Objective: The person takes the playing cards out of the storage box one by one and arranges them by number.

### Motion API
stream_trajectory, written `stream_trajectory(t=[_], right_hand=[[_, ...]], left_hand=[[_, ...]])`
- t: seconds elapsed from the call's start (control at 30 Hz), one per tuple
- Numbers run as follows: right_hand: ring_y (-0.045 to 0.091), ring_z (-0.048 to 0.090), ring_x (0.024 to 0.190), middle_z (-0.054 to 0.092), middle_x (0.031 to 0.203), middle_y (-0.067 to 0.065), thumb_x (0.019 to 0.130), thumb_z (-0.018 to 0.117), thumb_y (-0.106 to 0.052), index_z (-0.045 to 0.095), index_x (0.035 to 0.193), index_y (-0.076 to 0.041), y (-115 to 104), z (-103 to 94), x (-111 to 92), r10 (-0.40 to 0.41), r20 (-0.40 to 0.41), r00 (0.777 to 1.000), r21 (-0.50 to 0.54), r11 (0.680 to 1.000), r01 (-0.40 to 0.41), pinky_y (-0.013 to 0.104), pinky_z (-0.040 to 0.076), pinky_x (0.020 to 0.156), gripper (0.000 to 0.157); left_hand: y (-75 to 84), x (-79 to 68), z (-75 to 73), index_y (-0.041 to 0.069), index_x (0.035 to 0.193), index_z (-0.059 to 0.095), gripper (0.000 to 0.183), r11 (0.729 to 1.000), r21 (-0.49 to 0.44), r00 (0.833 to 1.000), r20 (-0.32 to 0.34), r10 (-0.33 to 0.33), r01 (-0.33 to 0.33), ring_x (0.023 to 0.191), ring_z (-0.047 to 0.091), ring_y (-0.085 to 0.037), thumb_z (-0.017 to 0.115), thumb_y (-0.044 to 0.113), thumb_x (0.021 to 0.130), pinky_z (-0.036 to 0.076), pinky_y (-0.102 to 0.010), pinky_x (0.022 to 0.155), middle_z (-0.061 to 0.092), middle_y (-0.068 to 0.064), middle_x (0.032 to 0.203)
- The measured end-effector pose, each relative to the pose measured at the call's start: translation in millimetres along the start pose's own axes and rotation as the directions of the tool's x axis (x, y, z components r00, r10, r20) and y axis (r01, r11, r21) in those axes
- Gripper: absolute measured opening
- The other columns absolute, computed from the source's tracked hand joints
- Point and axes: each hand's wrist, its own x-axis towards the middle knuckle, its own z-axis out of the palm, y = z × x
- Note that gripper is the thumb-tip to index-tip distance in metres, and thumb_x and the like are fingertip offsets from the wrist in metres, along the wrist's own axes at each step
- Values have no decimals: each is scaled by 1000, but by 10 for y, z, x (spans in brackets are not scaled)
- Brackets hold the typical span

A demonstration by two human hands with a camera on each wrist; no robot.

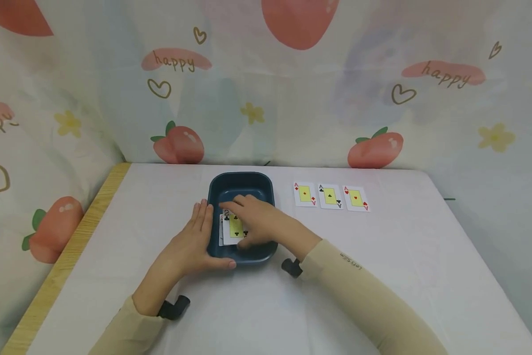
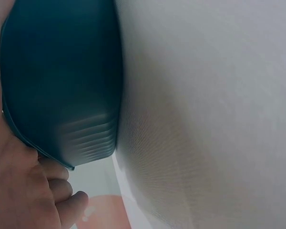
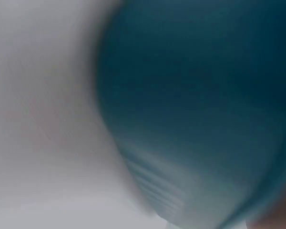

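A dark blue rectangular tray (image 1: 266,183) holds overlapping playing cards, with a two of clubs (image 1: 235,228) on top and the edge of another card (image 1: 221,231) showing at its left. My left hand (image 1: 188,249) rests against the tray's left side, fingers straight along the wall and thumb by the near rim. Reaching in over the right wall, my right hand (image 1: 259,219) spreads across the two of clubs, index finger by its top edge and thumb by its bottom. I cannot tell whether it grips the card. The left wrist view shows the tray's outer wall (image 2: 62,71).
To the tray's right lie three aces face up in a row: diamonds (image 1: 304,194), clubs (image 1: 330,196) and hearts (image 1: 356,198). A white cloth (image 1: 381,266) covers the table, its wooden edge (image 1: 70,266) showing at left. A printed curtain (image 1: 301,108) hangs behind.
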Motion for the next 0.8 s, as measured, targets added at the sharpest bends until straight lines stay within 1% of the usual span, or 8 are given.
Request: stream_trajectory(t=[0.1,0.2,0.3,0.37,0.43,0.6,0.8], right_hand=[[18,46,129,48,146,1,69,88,-48,37,154,-19,13,-122,-60,20,-21,1000,20,1000,-19,34,42,111,103],[16,46,127,48,145,1,69,89,-46,43,151,-17,40,-237,-132,35,-43,998,30,999,-34,31,42,111,98],[13,47,122,50,142,-1,68,89,-42,48,148,-16,73,-342,-216,42,-67,997,46,998,-39,28,45,106,93],[13,48,118,50,139,0,68,89,-40,49,146,-15,103,-404,-266,47,-82,996,65,997,-41,28,46,103,91],[13,48,118,49,139,0,67,89,-38,49,146,-14,138,-458,-320,52,-91,994,81,996,-45,29,46,103,91],[17,46,124,48,142,2,68,89,-36,47,147,-13,236,-536,-464,89,-93,992,90,993,-81,34,43,108,92],[20,46,126,46,144,4,68,90,-35,47,148,-12,348,-552,-601,125,-91,988,85,989,-118,37,43,110,94]], left_hand=[[6,3,0,-1,158,3,147,1000,4,1000,5,-3,3,154,-2,-37,73,83,60,29,-56,116,-4,-19,167],[16,4,-4,-1,159,3,147,1000,1,1000,8,-9,9,154,-3,-37,74,82,60,29,-56,116,-4,-19,167],[29,1,-6,-1,159,4,147,1000,-3,1000,8,-14,14,154,-3,-37,74,82,59,29,-56,115,-4,-19,167],[31,3,-10,-1,159,4,147,1000,0,1000,9,-19,19,154,-2,-37,74,82,60,30,-56,115,-3,-19,167],[31,6,-10,-1,159,4,147,1000,2,1000,6,-20,20,154,-2,-37,74,82,59,30,-56,115,-3,-19,167],[32,9,-4,0,159,4,149,1000,7,1000,7,-27,27,154,-2,-37,74,83,58,30,-57,114,-4,-18,167],[32,12,10,1,159,1,151,999,12,999,12,-43,43,154,-4,-34,74,84,56,29,-56,115,-6,-16,167]])
